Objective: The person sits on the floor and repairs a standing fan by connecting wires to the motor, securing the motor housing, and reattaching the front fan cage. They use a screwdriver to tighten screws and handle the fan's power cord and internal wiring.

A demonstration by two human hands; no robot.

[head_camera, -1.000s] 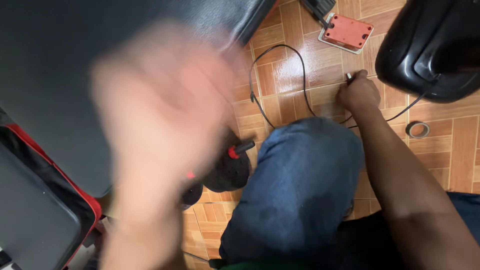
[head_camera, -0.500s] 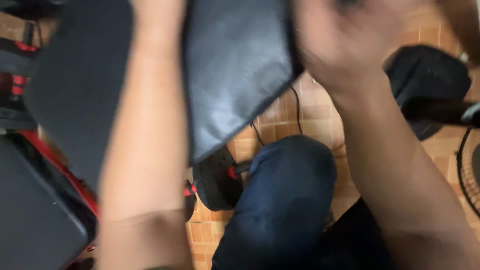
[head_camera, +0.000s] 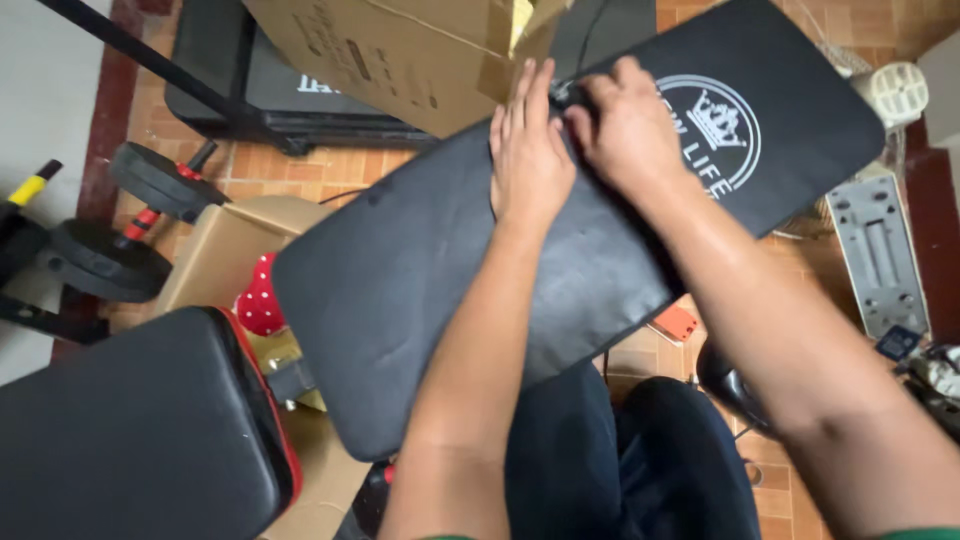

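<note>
Dumbbell (head_camera: 130,225) lying on the floor, well left of the fingers. Black pad (head_camera: 420,270) lying slanted over the knees. Left hand (head_camera: 528,160) pressing flat, fingers spread, at its far edge; right hand (head_camera: 630,130) curling beside, possibly pinching something small. Risk: the pad sliding off, being propped unevenly.

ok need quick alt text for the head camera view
Seen from above, a person's left hand and right hand press on the far edge of a long black padded board held over their knees; dumbbells and a cardboard box lie beyond.
</note>
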